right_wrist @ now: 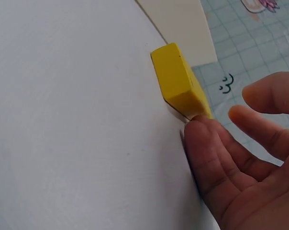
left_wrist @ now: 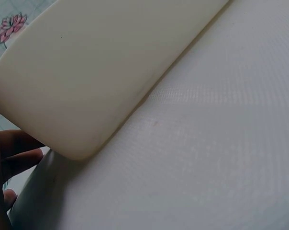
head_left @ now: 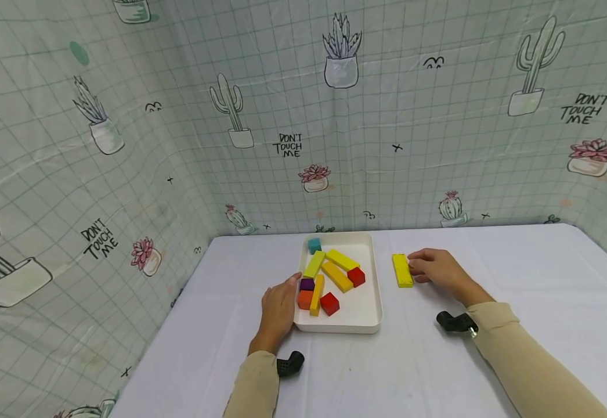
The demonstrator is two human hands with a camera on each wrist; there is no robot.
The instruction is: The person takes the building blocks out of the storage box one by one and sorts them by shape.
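A shallow white tray [head_left: 356, 313] holds several coloured blocks. My left hand [head_left: 277, 307] rests along its left side, with the fingertips at the rim. In the left wrist view, fingers [left_wrist: 21, 160] show beside the tray's lower corner; much of that hand is out of frame. To the right of the tray, a yellow block [head_left: 402, 270] lies on the table. My right hand [head_left: 439, 270] is at its right side. In the right wrist view, the thumb and one fingertip meet the near end of the yellow block [right_wrist: 175, 74], while the other fingers stretch out apart from it.
In the tray lie yellow blocks [head_left: 337, 277], a yellow-green block [head_left: 314, 265], red cubes [head_left: 329, 303], an orange cube [head_left: 305, 299], a purple cube [head_left: 307, 284] and a teal cube [head_left: 314, 246]. A white cloth [head_left: 413, 371] covers the table; patterned fabric [head_left: 387, 116] hangs behind.
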